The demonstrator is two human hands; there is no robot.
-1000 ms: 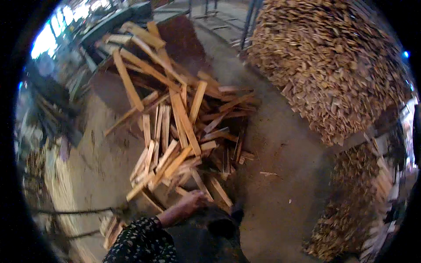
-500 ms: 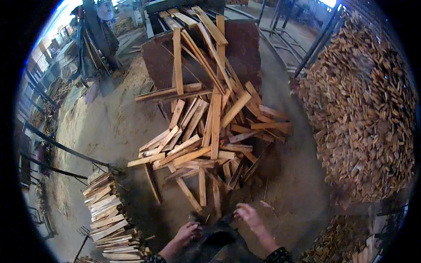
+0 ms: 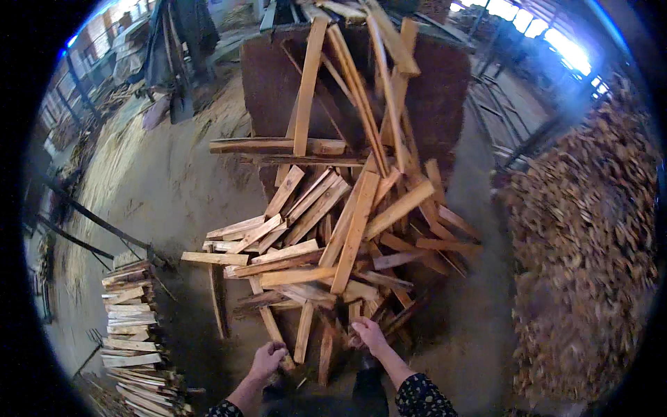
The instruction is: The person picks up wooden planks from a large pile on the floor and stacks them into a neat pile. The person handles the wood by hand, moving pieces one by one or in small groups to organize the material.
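Note:
Split wooden planks lie in a loose heap point(image 3: 354, 236) before me. My left hand point(image 3: 268, 359) is at the near edge of the heap, its fingers curled, beside the lower end of a narrow plank point(image 3: 272, 326). Whether it grips that plank is hard to see. My right hand point(image 3: 369, 336) is also curled, fingertips down, in front of the heap's near middle. What its fingers hold, if anything, is hidden. Between the hands a short reddish plank point(image 3: 326, 354) points toward me. Both forearms come up from the lower edge in dark patterned sleeves.
A brown upright panel point(image 3: 438, 97) stands behind the heap, with long planks leaning on it. Stacked split wood point(image 3: 132, 333) lies at the lower left. To the right rises a large mound of small wood pieces point(image 3: 583, 278). Dark metal rails point(image 3: 97, 215) cross the left side.
The view has shifted, and the heap now appears lower and larger. Both hands have moved from close to my dark clothing toward the heap's near edge.

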